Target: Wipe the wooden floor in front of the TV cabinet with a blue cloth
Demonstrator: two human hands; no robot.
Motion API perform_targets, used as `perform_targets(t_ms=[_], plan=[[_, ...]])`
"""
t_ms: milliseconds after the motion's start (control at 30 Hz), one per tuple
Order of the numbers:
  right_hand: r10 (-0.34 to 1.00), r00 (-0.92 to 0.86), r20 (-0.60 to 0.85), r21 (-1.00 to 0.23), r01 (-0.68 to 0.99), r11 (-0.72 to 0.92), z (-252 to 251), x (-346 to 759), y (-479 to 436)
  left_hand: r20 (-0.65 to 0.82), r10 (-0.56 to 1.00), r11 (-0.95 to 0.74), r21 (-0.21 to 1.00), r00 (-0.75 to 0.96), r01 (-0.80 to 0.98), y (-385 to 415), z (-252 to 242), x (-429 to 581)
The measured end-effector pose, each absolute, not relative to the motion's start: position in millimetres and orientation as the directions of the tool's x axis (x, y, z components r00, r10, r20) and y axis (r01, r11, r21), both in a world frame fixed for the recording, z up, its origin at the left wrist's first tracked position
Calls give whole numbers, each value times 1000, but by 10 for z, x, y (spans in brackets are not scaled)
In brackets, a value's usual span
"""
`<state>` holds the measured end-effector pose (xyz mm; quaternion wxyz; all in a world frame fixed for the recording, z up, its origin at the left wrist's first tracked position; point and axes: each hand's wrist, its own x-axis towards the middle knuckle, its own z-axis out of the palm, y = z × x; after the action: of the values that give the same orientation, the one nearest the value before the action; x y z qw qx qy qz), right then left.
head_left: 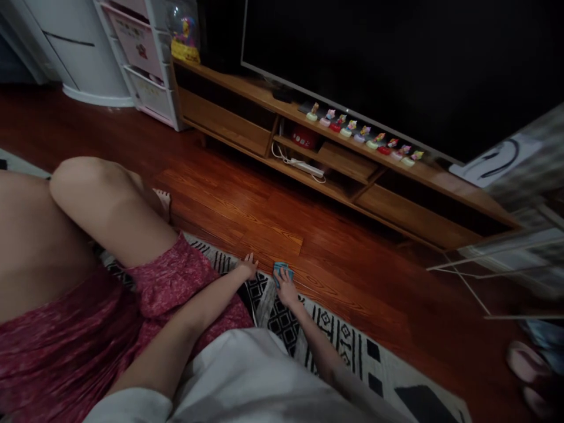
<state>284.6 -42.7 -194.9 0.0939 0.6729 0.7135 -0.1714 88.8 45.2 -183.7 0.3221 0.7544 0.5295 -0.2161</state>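
My left hand (247, 267) rests with fingers spread at the edge of a black-and-white patterned rug (335, 335), where it meets the wooden floor (273, 211). My right hand (286, 288) lies just to its right, pressed on a small blue cloth (281, 270) at the rug's edge. The cloth shows only partly beyond the fingers. My bent legs in red patterned shorts (88, 329) fill the left of the view.
A low wooden TV stand (396, 194) runs along the back with a row of several small figurines (365, 134) and a power strip (304, 167) on its shelf. A dark TV screen (396, 59) sits above. White drawers (141, 53) stand far left; slippers (529, 370) at right.
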Motion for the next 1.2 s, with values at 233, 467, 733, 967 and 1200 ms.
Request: perform_targets(t_ms=[233, 467, 733, 967, 1200], plan=[[938, 37, -346, -92, 993, -73, -1847, 2640, -47, -671, 663, -259, 212, 333, 942, 408, -1806, 907], [934, 6, -357, -75, 997, -35, -1688, 2433, 328, -663, 658, -246, 259, 357, 934, 440, -1857, 890], [901, -98, -422, -101, 993, 61, -1722, 2362, -357, -668, 667, -193, 274, 331, 942, 466, -1942, 968], [926, -19, -377, -89, 996, -15, -1595, 2258, 667, -672, 655, -218, 269, 345, 938, 452, -1829, 913], [913, -132, -385, -107, 989, 98, -1663, 2392, 312, -654, 670, -196, 300, 351, 934, 456, -1850, 928]])
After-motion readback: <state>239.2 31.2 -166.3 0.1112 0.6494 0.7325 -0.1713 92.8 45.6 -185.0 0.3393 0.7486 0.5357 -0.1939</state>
